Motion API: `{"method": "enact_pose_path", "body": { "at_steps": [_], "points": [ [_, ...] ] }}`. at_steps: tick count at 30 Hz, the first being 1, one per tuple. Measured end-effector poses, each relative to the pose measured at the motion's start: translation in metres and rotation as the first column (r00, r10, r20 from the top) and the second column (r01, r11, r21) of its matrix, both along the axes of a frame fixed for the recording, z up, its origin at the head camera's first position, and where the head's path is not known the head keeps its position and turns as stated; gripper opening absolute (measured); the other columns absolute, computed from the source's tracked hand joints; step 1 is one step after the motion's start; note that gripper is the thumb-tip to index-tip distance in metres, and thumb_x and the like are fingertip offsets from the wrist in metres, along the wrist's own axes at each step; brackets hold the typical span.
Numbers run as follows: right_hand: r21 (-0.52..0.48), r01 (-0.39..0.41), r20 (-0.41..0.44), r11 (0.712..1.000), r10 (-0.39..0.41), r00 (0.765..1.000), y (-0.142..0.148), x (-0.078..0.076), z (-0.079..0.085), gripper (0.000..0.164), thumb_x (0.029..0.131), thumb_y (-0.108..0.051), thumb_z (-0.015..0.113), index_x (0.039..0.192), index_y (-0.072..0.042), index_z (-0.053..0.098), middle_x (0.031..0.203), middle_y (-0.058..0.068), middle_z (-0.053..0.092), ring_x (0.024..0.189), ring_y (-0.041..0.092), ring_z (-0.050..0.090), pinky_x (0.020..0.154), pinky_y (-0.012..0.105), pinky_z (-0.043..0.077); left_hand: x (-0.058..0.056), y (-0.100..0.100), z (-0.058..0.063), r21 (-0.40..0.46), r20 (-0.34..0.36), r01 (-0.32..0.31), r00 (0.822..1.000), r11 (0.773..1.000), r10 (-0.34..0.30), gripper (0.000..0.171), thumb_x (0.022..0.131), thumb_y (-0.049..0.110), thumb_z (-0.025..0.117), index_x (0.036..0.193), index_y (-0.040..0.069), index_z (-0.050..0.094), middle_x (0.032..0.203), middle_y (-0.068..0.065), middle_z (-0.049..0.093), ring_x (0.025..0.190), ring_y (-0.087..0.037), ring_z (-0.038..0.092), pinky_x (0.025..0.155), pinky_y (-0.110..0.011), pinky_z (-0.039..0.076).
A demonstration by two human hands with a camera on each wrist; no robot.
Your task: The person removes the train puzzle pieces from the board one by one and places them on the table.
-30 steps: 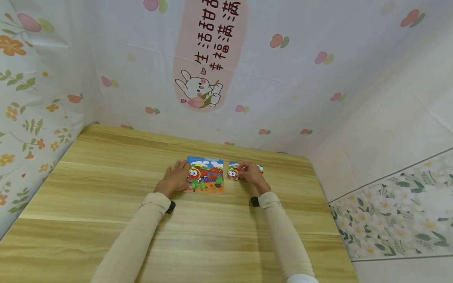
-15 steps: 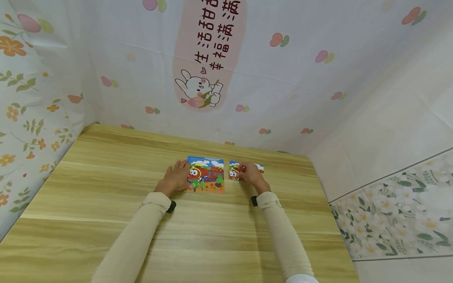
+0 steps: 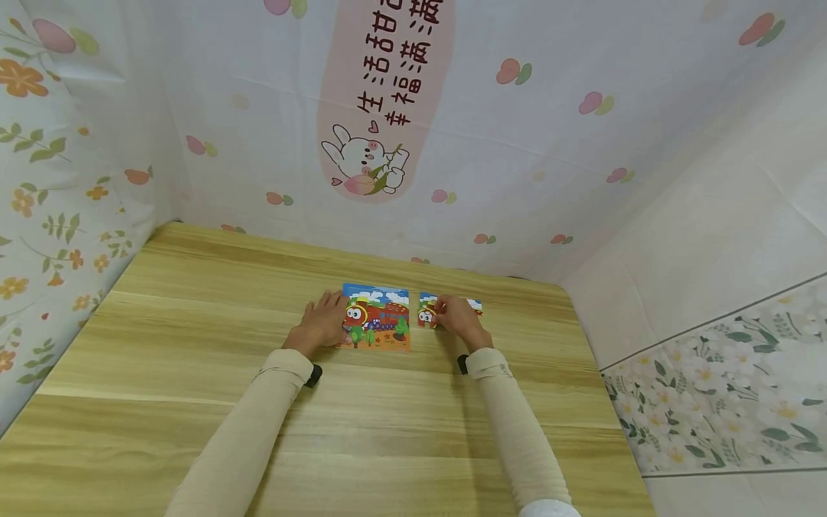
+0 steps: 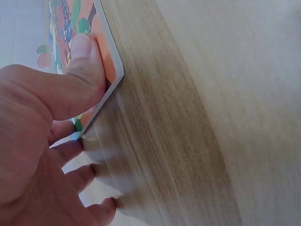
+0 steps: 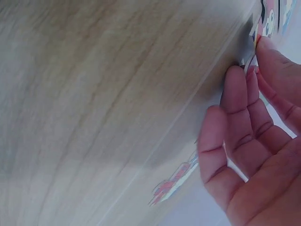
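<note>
A square puzzle board (image 3: 384, 319) with a cartoon red train lies flat on the table. My left hand (image 3: 318, 322) rests at its left edge; in the left wrist view the thumb (image 4: 82, 59) presses on the printed surface while the other fingertips touch the wood with spread fingers. Right of the board is a puzzle piece (image 3: 426, 310) showing a train's face and blue sky. My right hand (image 3: 460, 320) pinches its right edge between thumb and fingers. Another puzzle piece (image 3: 475, 306) pokes out beyond that hand; the right wrist view shows this piece (image 5: 175, 183) flat on the table.
The light wooden table (image 3: 381, 445) reaches a wall with a white printed cloth (image 3: 517, 165) behind it. A flowered cloth (image 3: 71, 201) hangs on the left. On the right stands a pale wall with a floral band (image 3: 717, 388).
The view shifts very slightly. Both hands stay almost in place, the left on the board and the right pinching the puzzle piece, which straightens slightly.
</note>
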State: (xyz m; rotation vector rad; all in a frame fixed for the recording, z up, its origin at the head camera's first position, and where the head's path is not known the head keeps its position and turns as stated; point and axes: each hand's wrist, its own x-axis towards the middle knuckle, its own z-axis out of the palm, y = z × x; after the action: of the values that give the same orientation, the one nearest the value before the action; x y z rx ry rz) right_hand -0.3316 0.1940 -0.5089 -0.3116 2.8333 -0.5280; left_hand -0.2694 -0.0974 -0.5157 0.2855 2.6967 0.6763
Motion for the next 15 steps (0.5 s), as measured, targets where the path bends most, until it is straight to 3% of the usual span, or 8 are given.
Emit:
{"method": "enact_pose_path", "body": {
  "at_steps": [6,15],
  "points": [
    [0.031,0.008,0.011,1.000,-0.008,1.000,-0.0020,0.0002,0.0024,0.013,0.092,-0.012,0.071,0.101,-0.004,0.067,0.097,0.012,0.070,0.080,0.023,0.064,0.074,0.038,0.053,-0.0002,0.0009,0.0009,-0.005,0.003,0.000,1.000,1.000,0.000,0.087,0.088,0.021,0.076,0.154,-0.003,0.024,0.162,-0.025,0.015,0.151,-0.044,0.008,0.117,-0.066,0.012],
    [0.078,-0.017,0.014,0.997,0.016,1.000,-0.0045,0.0024,0.0019,0.013,0.092,-0.013,0.071,0.100,-0.004,0.067,0.101,0.012,0.070,0.086,0.026,0.066,0.075,0.040,0.054,0.0001,0.0001,-0.0009,-0.006,-0.004,0.004,1.000,1.000,-0.004,0.085,0.089,0.020,0.075,0.154,-0.003,0.024,0.162,-0.025,0.015,0.151,-0.045,0.008,0.117,-0.066,0.012]
  ]
}}
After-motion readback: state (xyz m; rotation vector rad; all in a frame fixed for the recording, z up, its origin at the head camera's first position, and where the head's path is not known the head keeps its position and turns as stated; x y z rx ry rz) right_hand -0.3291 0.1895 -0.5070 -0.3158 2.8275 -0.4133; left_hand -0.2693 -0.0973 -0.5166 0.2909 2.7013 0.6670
